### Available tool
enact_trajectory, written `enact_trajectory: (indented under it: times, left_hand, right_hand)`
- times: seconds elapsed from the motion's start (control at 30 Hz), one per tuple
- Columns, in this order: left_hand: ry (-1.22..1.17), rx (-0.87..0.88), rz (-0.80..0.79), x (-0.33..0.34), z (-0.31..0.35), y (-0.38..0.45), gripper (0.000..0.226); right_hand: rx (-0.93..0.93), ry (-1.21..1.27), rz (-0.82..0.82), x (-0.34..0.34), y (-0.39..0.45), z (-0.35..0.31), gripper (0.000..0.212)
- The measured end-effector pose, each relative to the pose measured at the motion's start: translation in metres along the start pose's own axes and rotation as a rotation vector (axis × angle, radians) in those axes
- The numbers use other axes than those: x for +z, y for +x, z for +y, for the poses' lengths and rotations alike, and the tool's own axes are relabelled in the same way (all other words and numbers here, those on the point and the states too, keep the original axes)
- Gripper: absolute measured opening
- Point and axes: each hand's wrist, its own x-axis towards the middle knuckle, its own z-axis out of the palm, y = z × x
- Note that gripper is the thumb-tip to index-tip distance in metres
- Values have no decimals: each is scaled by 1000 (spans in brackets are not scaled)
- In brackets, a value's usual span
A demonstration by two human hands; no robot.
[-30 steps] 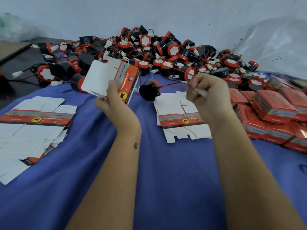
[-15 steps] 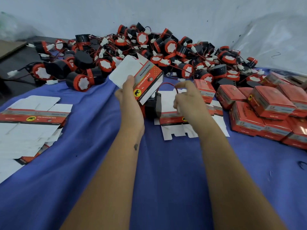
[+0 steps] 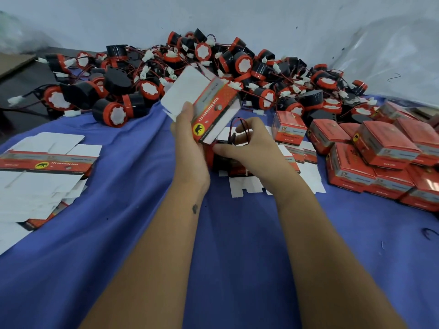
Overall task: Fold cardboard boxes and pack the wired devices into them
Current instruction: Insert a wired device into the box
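Note:
My left hand [image 3: 188,144] grips a half-folded red and white cardboard box [image 3: 209,104], tilted up over the blue cloth. My right hand [image 3: 249,148] holds a black wired device [image 3: 219,160] just under the box's open end, with its red and black wire [image 3: 241,125] looping above my fingers. Most of the device is hidden by my hands and the box. A big pile of black and red wired devices [image 3: 190,77] lies behind.
Flat unfolded boxes [image 3: 45,162] lie stacked at the left, and more flat blanks [image 3: 306,176] lie under my right hand. Several packed red boxes [image 3: 370,150] stand at the right. A blue cloth [image 3: 123,222] covers the table; a plastic sheet [image 3: 392,55] hangs at the back right.
My right hand has brought the wired device down from in front of the pile to the open end of the box. My left hand has moved the box to the right, toward it.

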Motion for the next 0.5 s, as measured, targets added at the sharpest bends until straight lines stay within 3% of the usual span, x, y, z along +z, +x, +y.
enact_trajectory:
  times: [0.07, 0.23, 0.33, 0.4, 0.5]
  left_hand:
    - [-52, 13, 25, -3, 3, 2, 47]
    - [-153, -61, 7, -10, 8, 5, 58]
    - [-156, -112, -21, -7, 4, 4, 55]
    - [-119, -89, 38, -5, 3, 5, 56]
    - [-19, 35, 122, -6, 3, 10, 57]
  right_hand:
    - [8, 59, -2, -3, -2, 1, 45]
    - [44, 519, -5, -9, -2, 1, 29]
    - [47, 632, -62, -5, -2, -1, 26]
    - [31, 479, -41, -1, -3, -1, 27]
    - [-85, 59, 111, -1, -2, 0, 30]
